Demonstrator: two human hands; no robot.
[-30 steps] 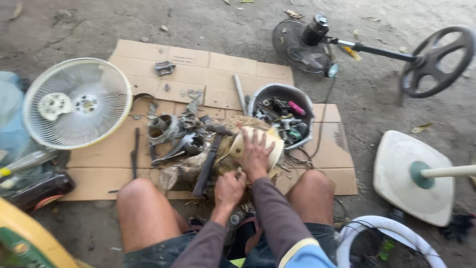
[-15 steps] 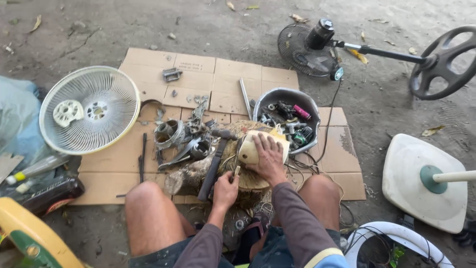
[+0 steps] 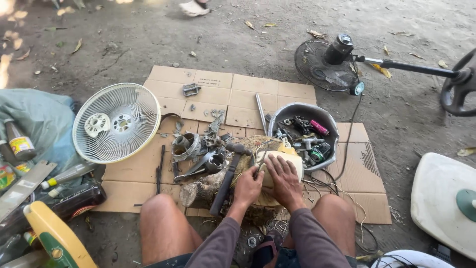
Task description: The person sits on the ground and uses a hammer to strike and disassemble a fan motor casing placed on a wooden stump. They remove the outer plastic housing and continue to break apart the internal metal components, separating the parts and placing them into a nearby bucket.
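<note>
I sit on the ground with both knees spread. My right hand (image 3: 284,179) presses flat on a cream plastic fan housing (image 3: 290,160) that rests on a wooden block (image 3: 208,184). My left hand (image 3: 247,187) is closed around a slim tool (image 3: 258,164) whose tip meets the housing's left edge. A dark hammer (image 3: 228,172) leans across the block just left of my left hand. Fan motor parts (image 3: 187,145) lie on the cardboard sheet (image 3: 218,99) beyond.
A grey bowl (image 3: 325,119) of small parts and tools sits right of the housing. A white fan grille (image 3: 117,122) lies at left, bottles (image 3: 19,141) beside it. A black stand fan (image 3: 327,62) lies at the back right, a white fan base (image 3: 441,198) at right.
The view has shifted so the scene sits further right. My right hand slid down onto the housing's near side and my left hand moved up toward its left edge with the tool.
</note>
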